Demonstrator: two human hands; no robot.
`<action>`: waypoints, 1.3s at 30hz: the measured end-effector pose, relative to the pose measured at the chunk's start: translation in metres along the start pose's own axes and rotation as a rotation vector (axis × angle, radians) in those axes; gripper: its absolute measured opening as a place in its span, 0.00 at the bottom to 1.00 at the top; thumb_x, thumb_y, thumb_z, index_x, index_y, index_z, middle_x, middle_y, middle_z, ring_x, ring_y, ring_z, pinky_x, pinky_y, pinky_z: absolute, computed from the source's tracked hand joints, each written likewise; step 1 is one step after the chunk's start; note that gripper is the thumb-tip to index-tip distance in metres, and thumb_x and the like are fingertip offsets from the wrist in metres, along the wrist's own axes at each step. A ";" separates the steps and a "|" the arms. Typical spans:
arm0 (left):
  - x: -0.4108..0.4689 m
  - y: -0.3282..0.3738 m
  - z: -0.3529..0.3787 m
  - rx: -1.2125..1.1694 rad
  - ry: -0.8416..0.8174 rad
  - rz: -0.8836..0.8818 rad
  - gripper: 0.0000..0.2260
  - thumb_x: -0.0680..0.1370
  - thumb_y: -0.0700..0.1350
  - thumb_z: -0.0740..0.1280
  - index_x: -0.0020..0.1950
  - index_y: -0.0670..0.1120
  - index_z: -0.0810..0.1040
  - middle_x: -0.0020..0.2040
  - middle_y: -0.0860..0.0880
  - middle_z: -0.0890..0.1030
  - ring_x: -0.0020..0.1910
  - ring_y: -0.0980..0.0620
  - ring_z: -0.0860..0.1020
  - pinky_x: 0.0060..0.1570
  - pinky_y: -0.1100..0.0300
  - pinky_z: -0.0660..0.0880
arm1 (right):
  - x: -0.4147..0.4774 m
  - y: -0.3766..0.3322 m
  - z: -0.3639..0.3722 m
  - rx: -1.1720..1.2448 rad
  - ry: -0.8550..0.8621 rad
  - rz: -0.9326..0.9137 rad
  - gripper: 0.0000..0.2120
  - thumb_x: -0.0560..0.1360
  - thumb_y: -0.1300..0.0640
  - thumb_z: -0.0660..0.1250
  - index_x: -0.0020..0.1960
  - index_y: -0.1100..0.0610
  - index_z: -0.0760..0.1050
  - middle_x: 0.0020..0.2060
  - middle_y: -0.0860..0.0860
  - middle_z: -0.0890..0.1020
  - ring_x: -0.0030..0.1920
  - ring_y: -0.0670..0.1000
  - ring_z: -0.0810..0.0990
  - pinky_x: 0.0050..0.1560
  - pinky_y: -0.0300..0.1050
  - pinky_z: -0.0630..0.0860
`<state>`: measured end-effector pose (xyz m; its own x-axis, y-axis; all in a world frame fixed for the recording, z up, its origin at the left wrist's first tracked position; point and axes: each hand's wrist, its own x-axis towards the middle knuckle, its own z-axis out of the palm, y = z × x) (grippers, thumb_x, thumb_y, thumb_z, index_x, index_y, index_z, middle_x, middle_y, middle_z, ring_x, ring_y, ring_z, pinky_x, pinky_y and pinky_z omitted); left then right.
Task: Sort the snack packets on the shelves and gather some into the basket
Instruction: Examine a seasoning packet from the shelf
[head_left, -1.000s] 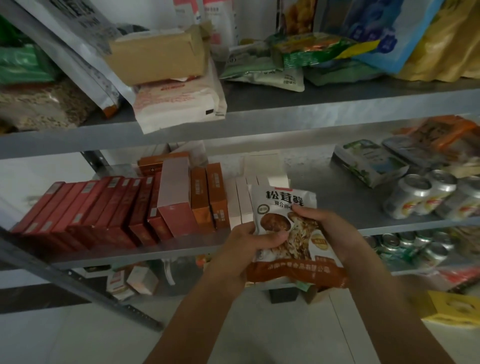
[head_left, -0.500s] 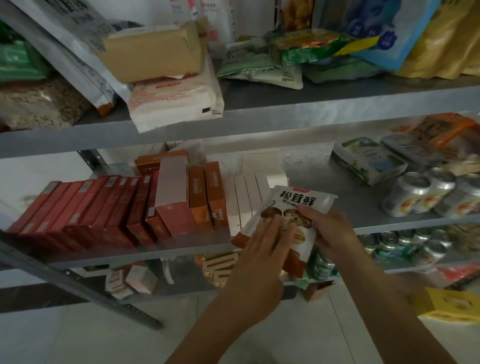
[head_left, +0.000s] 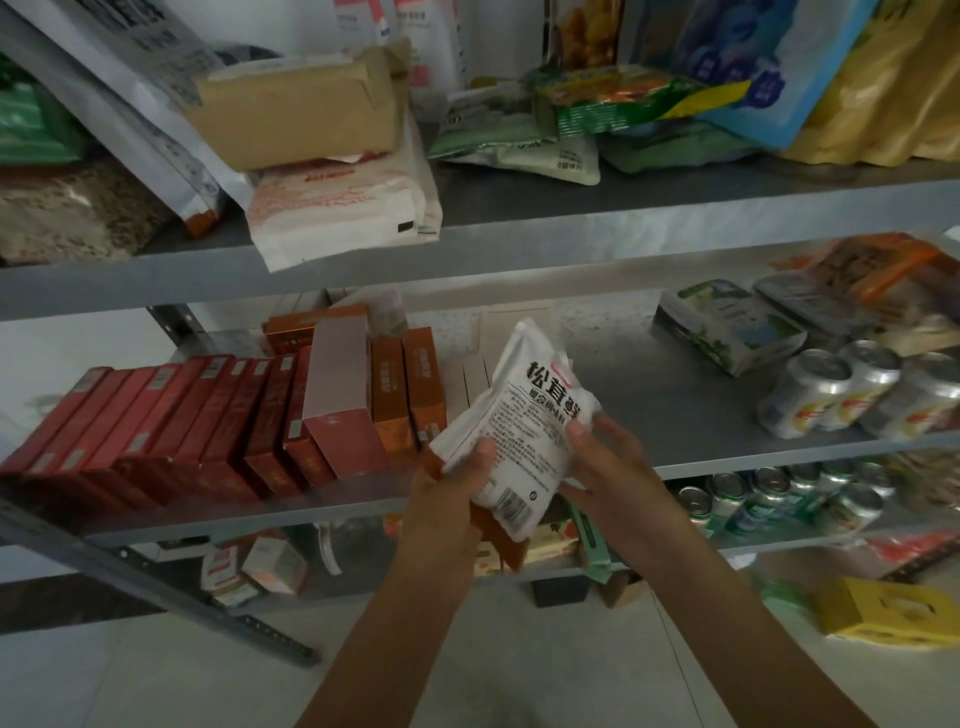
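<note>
A white snack packet with black print and a brown bottom edge is held in front of the middle shelf, its printed back facing me. My left hand grips its lower left side, thumb on the face. My right hand pinches its right edge. No basket is in view.
Red and orange boxes stand in a row on the middle shelf's left; cans and a green-white carton at its right. The upper shelf holds bags and a brown parcel. More cans sit below, a yellow box on the floor.
The packet has been turned over: its picture side showed before, now its white printed back faces me. Both hands shifted their hold and lifted it slightly toward the shelf.
</note>
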<state>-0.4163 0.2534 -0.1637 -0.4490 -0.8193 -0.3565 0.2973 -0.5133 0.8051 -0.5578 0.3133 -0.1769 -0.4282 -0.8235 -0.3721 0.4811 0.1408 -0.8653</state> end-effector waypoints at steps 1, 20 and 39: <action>-0.001 -0.002 0.002 -0.103 -0.026 -0.043 0.16 0.73 0.39 0.67 0.61 0.45 0.77 0.54 0.44 0.84 0.53 0.44 0.83 0.54 0.40 0.77 | 0.002 -0.001 0.000 0.137 -0.071 -0.032 0.24 0.72 0.53 0.68 0.66 0.57 0.67 0.59 0.55 0.79 0.56 0.55 0.80 0.52 0.51 0.81; 0.014 -0.043 -0.016 1.585 -0.129 1.224 0.28 0.76 0.46 0.61 0.76 0.47 0.59 0.77 0.49 0.60 0.76 0.49 0.58 0.73 0.44 0.59 | 0.007 -0.022 -0.002 0.479 -0.076 0.005 0.19 0.77 0.61 0.60 0.68 0.59 0.68 0.60 0.60 0.79 0.60 0.60 0.79 0.58 0.59 0.75; -0.007 0.000 0.020 0.304 -0.115 0.206 0.11 0.69 0.46 0.72 0.50 0.52 0.78 0.44 0.52 0.86 0.44 0.52 0.84 0.47 0.53 0.81 | 0.000 -0.031 -0.015 0.288 -0.116 -0.169 0.17 0.74 0.56 0.64 0.62 0.60 0.74 0.55 0.59 0.82 0.55 0.58 0.82 0.48 0.54 0.81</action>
<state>-0.4300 0.2640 -0.1515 -0.5030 -0.8543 -0.1310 0.1355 -0.2277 0.9643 -0.5838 0.3169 -0.1553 -0.4387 -0.8810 -0.1769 0.6139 -0.1501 -0.7750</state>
